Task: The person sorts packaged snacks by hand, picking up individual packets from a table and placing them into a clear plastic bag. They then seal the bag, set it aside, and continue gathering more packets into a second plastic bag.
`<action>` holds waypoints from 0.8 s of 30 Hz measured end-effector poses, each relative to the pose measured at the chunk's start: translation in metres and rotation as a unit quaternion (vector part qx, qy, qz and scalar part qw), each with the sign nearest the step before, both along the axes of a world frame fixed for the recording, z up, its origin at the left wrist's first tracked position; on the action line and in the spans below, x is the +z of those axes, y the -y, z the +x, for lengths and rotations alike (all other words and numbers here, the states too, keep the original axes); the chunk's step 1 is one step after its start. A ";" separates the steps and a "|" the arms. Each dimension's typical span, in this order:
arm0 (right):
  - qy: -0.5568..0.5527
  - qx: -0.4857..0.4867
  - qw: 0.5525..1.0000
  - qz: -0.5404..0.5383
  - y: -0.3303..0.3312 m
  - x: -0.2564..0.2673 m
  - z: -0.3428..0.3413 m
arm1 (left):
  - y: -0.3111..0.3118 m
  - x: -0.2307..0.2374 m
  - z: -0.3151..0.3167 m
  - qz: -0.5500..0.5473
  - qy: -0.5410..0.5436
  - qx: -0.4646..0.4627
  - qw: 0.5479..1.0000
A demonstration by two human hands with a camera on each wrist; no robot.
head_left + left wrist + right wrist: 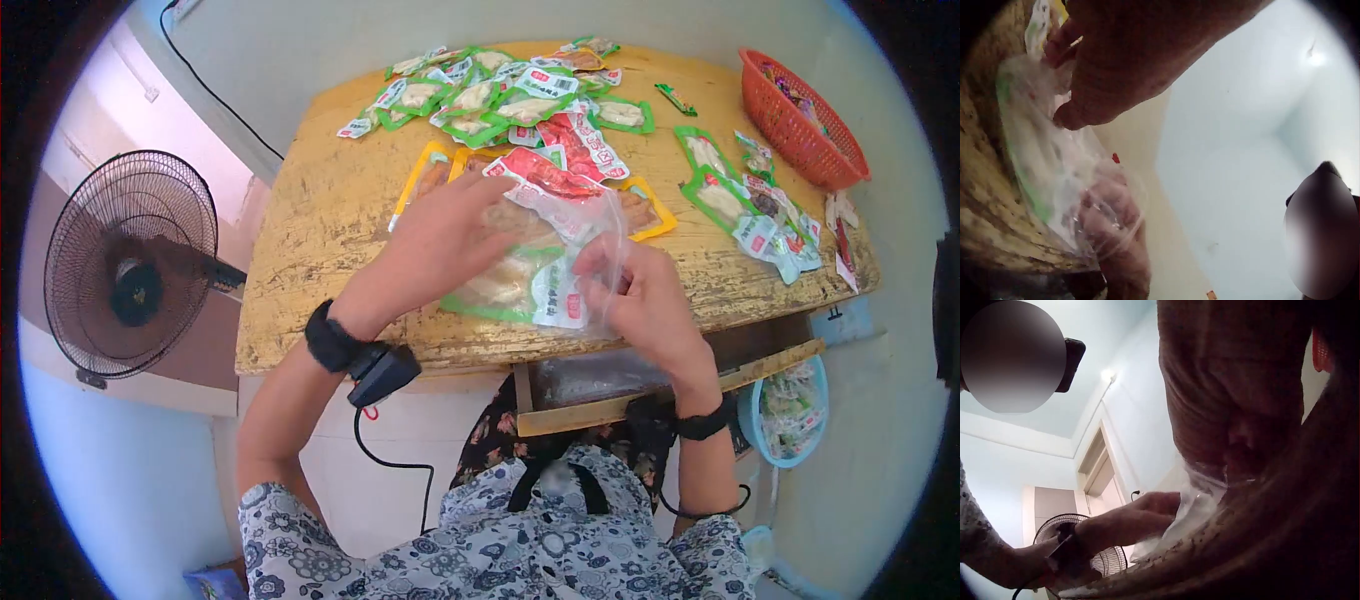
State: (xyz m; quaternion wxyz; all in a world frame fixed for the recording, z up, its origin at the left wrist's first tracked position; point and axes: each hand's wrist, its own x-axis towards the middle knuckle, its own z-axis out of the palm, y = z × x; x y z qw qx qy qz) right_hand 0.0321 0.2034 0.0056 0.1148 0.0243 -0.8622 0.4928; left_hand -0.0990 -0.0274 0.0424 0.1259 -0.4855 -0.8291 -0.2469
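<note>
A clear plastic bag (pixel 614 222) lies at the near side of the wooden table, over a green-edged food pack (pixel 490 288) with a white label. My right hand (pixel 645 300) pinches the bag near its right edge, and the film spreads over those fingers in the left wrist view. My left hand (pixel 440 238) reaches over the bag's left part, fingers extended, fingertips close to a red-and-white pack (pixel 545 178). Yellow-edged packs (pixel 650 205) lie just behind the bag, partly covered. In the right wrist view the bag film (pixel 1194 506) hangs between both hands.
Many green-edged packs (pixel 475 98) are piled at the back of the table (pixel 320 200). More packs (pixel 720 195) and a red basket (pixel 800 130) are at the right. An open drawer (pixel 590 385) juts out below the front edge. A fan (pixel 130 265) stands left.
</note>
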 end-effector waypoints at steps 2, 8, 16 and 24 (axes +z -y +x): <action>0.016 0.006 0.999 0.033 -0.005 0.009 -0.002 | 0.017 0.008 0.009 -0.025 0.154 0.070 0.985; 0.026 0.023 0.999 0.039 -0.015 0.017 -0.002 | 0.055 0.014 0.036 -0.064 0.163 0.158 0.972; 0.009 -0.001 0.999 0.035 -0.003 0.009 0.006 | 0.035 0.022 0.052 -0.137 -0.004 -0.054 0.989; -0.165 0.066 0.974 0.144 -0.004 0.002 0.007 | 0.040 0.016 0.008 -0.107 0.336 -0.152 0.923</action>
